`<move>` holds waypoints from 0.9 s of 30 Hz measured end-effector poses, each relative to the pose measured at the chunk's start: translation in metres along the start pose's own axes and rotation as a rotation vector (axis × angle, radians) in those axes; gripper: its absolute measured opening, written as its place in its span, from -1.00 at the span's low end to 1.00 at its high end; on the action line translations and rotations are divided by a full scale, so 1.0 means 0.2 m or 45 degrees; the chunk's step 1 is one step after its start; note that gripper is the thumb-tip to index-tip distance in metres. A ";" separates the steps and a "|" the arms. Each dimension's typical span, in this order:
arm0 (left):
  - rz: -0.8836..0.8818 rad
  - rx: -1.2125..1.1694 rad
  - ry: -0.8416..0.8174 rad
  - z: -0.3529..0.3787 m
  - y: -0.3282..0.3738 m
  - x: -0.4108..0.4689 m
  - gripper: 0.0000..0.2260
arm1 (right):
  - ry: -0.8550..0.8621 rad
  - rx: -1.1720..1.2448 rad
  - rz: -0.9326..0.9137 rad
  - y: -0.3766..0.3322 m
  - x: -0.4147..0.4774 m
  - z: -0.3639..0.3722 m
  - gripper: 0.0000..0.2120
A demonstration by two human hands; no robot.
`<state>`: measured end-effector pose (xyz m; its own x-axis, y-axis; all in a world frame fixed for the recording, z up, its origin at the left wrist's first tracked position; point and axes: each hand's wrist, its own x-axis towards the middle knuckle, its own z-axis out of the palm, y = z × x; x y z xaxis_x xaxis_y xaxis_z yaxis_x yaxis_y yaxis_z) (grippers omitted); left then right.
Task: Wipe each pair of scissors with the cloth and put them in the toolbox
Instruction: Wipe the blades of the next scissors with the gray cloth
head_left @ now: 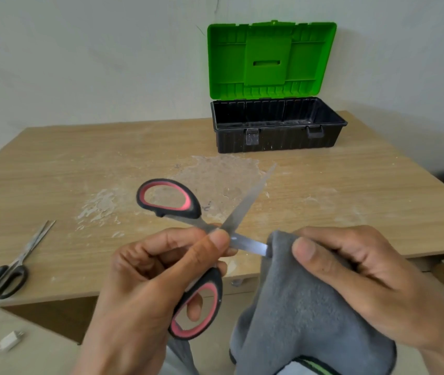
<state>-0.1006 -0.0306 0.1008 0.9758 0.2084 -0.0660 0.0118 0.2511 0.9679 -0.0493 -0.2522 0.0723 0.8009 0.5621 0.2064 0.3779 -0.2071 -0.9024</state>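
**Q:** What is closest to the viewer?

**A:** Two bare hands, held just off the near edge of a wooden table. The left hand grips the red-and-black scissors. Its fingers curl round the lower handle, one passes through the loop, and the thumb presses by the pivot. The blades are spread wide apart. The right hand pinches a grey cloth between thumb and curled fingers, clamped over the end of one blade. The rest of the cloth hangs down.

**Q:** And farther off?

**A:** A white plug lies on the floor at lower left. Black-handled scissors lie closed on the table's near left part. At the far side the black toolbox stands open with its green lid upright against the wall. No scissors show inside it.
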 end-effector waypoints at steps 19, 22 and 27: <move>0.036 -0.047 0.099 -0.11 0.03 0.03 -0.82 | 0.305 -0.038 0.026 0.01 -0.09 -0.14 -0.28; 0.052 0.005 0.110 -0.10 0.02 0.03 -0.85 | 0.336 0.034 -0.034 0.00 -0.07 -0.13 -0.39; 0.190 0.273 0.062 -0.08 0.05 0.00 -0.84 | 0.337 0.057 -0.046 0.03 -0.05 -0.16 -0.27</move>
<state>-0.1031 -0.0126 0.1062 0.9587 0.2746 0.0747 -0.0803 0.0094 0.9967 -0.0401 -0.2845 0.0768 0.8830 0.3380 0.3255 0.3924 -0.1515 -0.9072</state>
